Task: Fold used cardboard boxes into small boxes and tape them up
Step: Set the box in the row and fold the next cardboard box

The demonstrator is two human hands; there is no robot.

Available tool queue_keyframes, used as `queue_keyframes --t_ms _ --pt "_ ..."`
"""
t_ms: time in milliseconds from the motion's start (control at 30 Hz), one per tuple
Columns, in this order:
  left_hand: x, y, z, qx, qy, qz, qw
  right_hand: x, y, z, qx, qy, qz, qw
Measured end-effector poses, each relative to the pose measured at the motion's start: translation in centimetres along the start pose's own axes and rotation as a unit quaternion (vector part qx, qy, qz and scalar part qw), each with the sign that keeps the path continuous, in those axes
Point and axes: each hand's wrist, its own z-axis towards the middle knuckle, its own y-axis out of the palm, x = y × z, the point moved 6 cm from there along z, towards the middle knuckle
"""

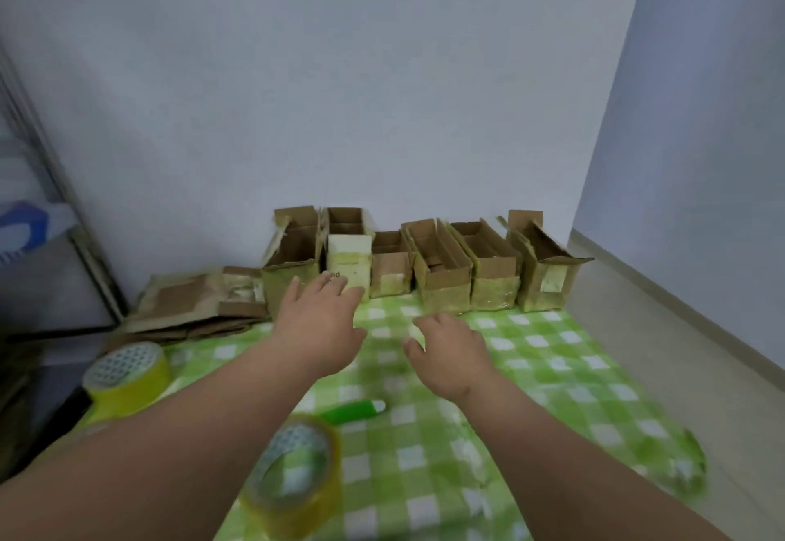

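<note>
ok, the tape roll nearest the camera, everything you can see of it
The near tape roll is clear yellowish packing tape on a pale printed core. It lies tilted on the green checked cloth, which shows through its hole, beside a green-handled tool. The left forearm crosses its left edge in view; contact cannot be told. Neither hand holds it.

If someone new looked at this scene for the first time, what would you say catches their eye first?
Most likely the row of small open-topped cardboard boxes lined up against the wall at the far edge of the green checked cloth. Next, the two bare hands reaching toward them, the left hand nearly at the boxes and the right hand above the cloth, both holding nothing. Two yellow tape rolls sit near the left forearm.
</note>
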Motion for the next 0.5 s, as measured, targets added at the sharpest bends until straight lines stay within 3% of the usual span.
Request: queue_keyframes --t_ms 500 --pt "-19.2 3.8 -1.2 -0.034 -0.151 0.033 0.987 -16.7 5.7 5.7 -0.067 -0.173 -0.088 0.979"
